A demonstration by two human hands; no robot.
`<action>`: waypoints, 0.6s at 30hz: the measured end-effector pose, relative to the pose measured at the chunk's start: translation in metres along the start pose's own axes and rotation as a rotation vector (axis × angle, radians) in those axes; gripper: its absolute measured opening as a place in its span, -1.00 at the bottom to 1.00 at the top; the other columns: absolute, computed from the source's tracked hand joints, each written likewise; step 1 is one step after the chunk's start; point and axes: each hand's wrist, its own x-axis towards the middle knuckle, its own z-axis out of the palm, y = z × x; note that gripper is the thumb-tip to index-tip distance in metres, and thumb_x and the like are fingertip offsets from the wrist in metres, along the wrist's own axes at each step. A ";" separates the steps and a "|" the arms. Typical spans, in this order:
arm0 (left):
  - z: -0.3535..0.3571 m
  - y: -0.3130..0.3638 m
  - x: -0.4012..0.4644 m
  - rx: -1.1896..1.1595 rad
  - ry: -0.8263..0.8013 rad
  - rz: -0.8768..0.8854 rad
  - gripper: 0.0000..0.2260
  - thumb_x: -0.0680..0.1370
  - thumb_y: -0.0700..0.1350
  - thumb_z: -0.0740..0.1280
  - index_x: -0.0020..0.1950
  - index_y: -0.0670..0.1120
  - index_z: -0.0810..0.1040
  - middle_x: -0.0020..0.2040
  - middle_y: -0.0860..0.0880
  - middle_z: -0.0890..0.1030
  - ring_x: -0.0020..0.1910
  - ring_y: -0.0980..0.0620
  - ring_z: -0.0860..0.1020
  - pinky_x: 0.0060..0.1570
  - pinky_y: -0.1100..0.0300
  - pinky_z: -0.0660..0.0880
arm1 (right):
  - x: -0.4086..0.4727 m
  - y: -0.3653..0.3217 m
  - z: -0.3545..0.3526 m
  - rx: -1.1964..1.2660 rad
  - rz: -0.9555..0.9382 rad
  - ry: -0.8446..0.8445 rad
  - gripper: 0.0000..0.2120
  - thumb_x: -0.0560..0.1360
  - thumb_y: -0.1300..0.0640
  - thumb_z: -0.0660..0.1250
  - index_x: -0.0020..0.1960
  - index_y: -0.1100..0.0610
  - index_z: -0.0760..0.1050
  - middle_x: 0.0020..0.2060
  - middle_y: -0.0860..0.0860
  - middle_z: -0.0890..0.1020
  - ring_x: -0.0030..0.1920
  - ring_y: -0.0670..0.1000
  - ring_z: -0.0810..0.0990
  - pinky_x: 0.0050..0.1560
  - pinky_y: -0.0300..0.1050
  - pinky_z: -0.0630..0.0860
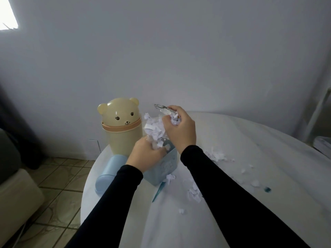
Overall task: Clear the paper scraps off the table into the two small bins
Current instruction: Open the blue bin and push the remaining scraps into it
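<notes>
Black sleeves low centre. Left hand grips wad of paper scraps at blue bin rim; right hand closed on scraps + clear wrapper above. Bear bin centre-left, loose scraps on white surface lower right.

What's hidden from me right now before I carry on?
Head view:
- Inside of the blue bin: hidden by left hand and scraps.
- Right hand grip: a clear thing, too blurred to identify.
- Bear bin: contents hidden, lid on.
- Table: near edge cut off by the frame.
</notes>
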 end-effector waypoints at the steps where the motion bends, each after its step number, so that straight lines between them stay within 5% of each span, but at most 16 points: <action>1: -0.001 -0.001 0.000 -0.072 -0.018 -0.019 -0.80 0.38 -0.05 0.38 -0.16 -0.18 0.55 -0.20 -0.13 0.61 -0.25 -0.01 0.53 -0.15 0.13 0.52 | 0.001 -0.001 0.004 0.057 0.013 0.024 -0.79 0.45 0.13 0.30 0.08 -0.01 0.56 -0.30 -0.18 0.57 -0.35 -0.17 0.52 -0.26 -0.32 0.48; 6: -0.007 -0.008 0.001 -0.403 -0.042 -0.077 -0.70 0.46 -0.32 0.29 0.15 -0.09 0.45 -0.04 0.00 0.55 -0.18 0.08 0.53 -0.25 0.25 0.54 | 0.005 -0.001 0.019 0.398 0.129 0.102 -0.83 0.48 0.20 0.30 0.04 0.02 0.55 -0.20 -0.22 0.60 -0.23 -0.31 0.56 -0.18 -0.43 0.48; 10: -0.003 0.001 -0.002 -0.812 0.046 -0.047 -0.80 0.51 -0.37 0.11 0.06 -0.17 0.39 -0.16 -0.10 0.45 -0.37 0.20 0.50 -0.39 0.36 0.46 | -0.003 0.012 0.025 0.456 0.212 0.081 -0.82 0.48 0.21 0.31 -0.02 -0.06 0.50 -0.19 -0.20 0.59 -0.19 -0.20 0.57 -0.19 -0.43 0.48; 12: 0.000 0.000 0.002 -0.933 0.088 -0.040 -0.78 0.54 -0.21 0.12 0.14 -0.10 0.43 -0.08 -0.10 0.52 -0.18 0.06 0.55 -0.13 0.17 0.53 | -0.007 0.019 0.025 0.384 0.197 0.044 -0.82 0.49 0.19 0.29 0.00 -0.08 0.48 -0.20 -0.22 0.59 -0.20 -0.20 0.57 -0.21 -0.43 0.49; 15: 0.002 -0.006 0.003 -0.784 0.137 0.058 -0.55 0.41 0.19 0.22 0.28 0.13 0.38 0.13 0.06 0.52 0.11 0.09 0.50 0.14 0.09 0.44 | -0.010 0.026 0.023 0.271 0.142 -0.062 -0.84 0.52 0.15 0.28 0.07 -0.04 0.47 -0.11 -0.14 0.62 -0.12 -0.08 0.61 -0.15 -0.29 0.54; 18: 0.005 -0.005 0.005 -0.578 0.153 0.150 -0.51 0.46 0.18 0.33 0.35 0.18 0.30 0.28 0.12 0.45 0.21 0.14 0.50 0.19 0.15 0.47 | -0.013 0.031 0.018 0.121 0.102 -0.234 -0.80 0.54 0.15 0.26 0.14 -0.03 0.43 -0.04 -0.03 0.62 -0.13 0.01 0.63 -0.18 -0.12 0.61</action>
